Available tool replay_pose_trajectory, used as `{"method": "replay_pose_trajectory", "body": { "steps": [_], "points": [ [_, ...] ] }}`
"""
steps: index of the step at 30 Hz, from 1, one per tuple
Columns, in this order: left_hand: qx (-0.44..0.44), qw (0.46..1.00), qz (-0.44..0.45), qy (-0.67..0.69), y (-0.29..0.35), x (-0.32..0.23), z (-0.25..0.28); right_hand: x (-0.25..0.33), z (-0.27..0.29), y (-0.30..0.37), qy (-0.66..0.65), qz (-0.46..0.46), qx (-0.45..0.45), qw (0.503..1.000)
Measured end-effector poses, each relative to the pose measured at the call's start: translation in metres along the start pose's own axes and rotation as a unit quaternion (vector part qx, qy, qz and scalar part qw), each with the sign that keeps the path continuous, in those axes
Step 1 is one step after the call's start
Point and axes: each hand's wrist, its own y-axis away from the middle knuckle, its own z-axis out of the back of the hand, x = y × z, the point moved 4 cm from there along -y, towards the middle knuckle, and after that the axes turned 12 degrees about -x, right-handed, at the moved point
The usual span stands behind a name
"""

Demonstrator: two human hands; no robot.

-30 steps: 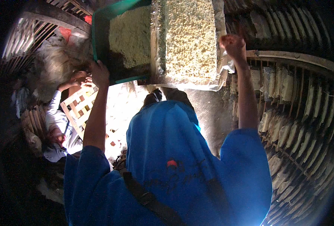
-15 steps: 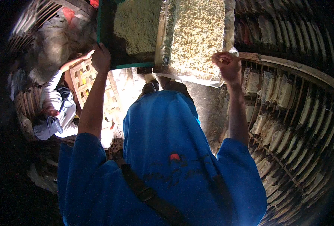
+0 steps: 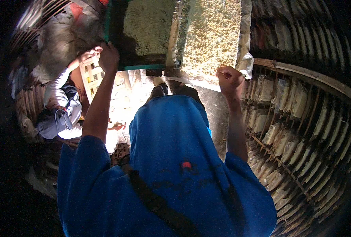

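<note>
My left hand (image 3: 109,58) is closed at the near left corner of a dark tray with a green rim (image 3: 143,67). A pale, crumbly mass (image 3: 148,29) lies in that tray, partly in shadow. Beside it on the right, a brightly lit slab of yellowish, grainy material (image 3: 211,35) rests on a translucent plastic sheet (image 3: 245,27). My right hand (image 3: 231,82) has its fingers curled at the sheet's near right corner, seemingly pinching its edge. The fingertips are partly hidden.
Racks of upright pale slabs (image 3: 294,146) fill the right side, behind a wooden rail (image 3: 310,74). At left, another person in a cap (image 3: 53,123) reaches toward a woven bamboo panel (image 3: 91,77), near my left forearm. A crumpled plastic bag (image 3: 59,49) sits further back.
My right hand has moved left and slightly nearer, and the sheet's near right corner now looks bunched. My left hand stays at the green rim. The other person's hand has shifted slightly.
</note>
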Motion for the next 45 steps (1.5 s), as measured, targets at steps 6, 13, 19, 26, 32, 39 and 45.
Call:
{"method": "replay_pose_trajectory", "body": {
  "steps": [6, 13, 19, 26, 32, 39, 45],
  "points": [
    [0.092, 0.992, 0.073, -0.044, -0.003, -0.043, 0.034, 0.042, -0.045, -0.002, -0.09, -0.028, 0.041, 0.995],
    [0.043, 0.997, 0.014, -0.058, 0.001, -0.008, 0.013, 0.019, -0.048, -0.002, -0.107, -0.071, 0.056, 0.99],
    [0.119, 0.99, 0.067, -0.035, 0.0, -0.03, 0.034, -0.023, 0.016, 0.001, 0.046, -0.076, 0.007, 0.996],
    [0.05, 0.998, 0.026, -0.017, 0.001, -0.016, 0.017, 0.014, -0.05, 0.01, -0.098, -0.113, 0.066, 0.987],
    [0.0, 0.997, 0.015, 0.073, 0.005, 0.003, -0.006, 0.012, -0.067, 0.005, -0.282, -0.13, 0.086, 0.946],
    [0.116, 0.989, 0.081, -0.031, 0.001, -0.028, 0.032, -0.012, 0.0, -0.003, -0.121, -0.165, 0.024, 0.978],
    [0.085, 0.994, 0.065, -0.006, 0.006, -0.034, 0.037, 0.007, -0.043, -0.013, -0.249, -0.118, 0.051, 0.96]
  ]
}}
